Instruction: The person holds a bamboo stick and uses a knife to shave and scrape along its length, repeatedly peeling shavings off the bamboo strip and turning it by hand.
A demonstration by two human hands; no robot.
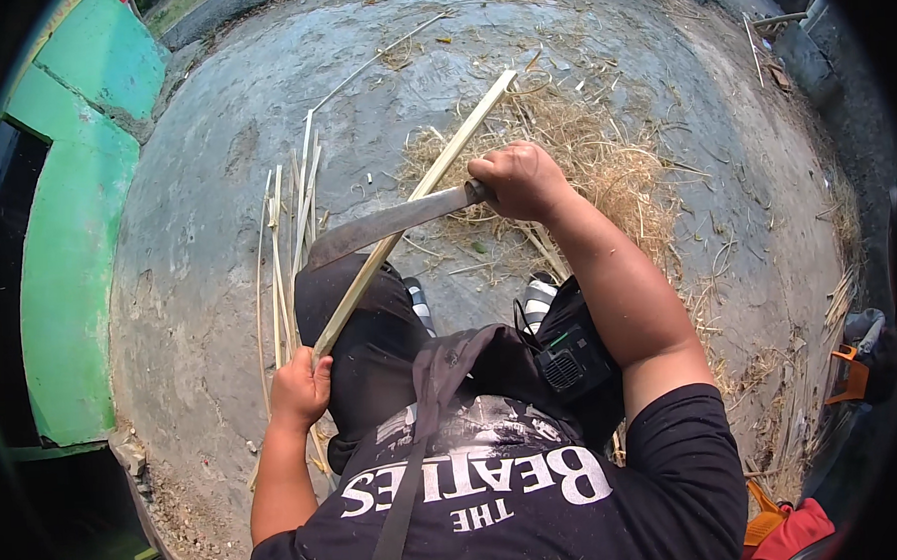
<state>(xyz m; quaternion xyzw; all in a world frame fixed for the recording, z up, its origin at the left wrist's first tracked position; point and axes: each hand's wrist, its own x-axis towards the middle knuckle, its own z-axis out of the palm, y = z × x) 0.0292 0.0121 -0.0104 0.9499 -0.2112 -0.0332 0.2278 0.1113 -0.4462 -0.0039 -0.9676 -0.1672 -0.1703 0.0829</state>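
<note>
The left hand [301, 387] is clenched around the near end of a long bamboo strip [415, 206] that slants away over the concrete ground [204, 191] (littered with shavings); the right hand [519, 182] grips a machete [391, 225], its blade laid across the strip. Cut slats [285, 247] lie just left.

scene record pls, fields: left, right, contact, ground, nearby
left: left hand grips the near end of a bamboo strip
right: right hand grips the handle of a machete
contact: blade lies across the strip
ground: concrete with shavings
nearby: split strips on the person's left, green wall
</note>
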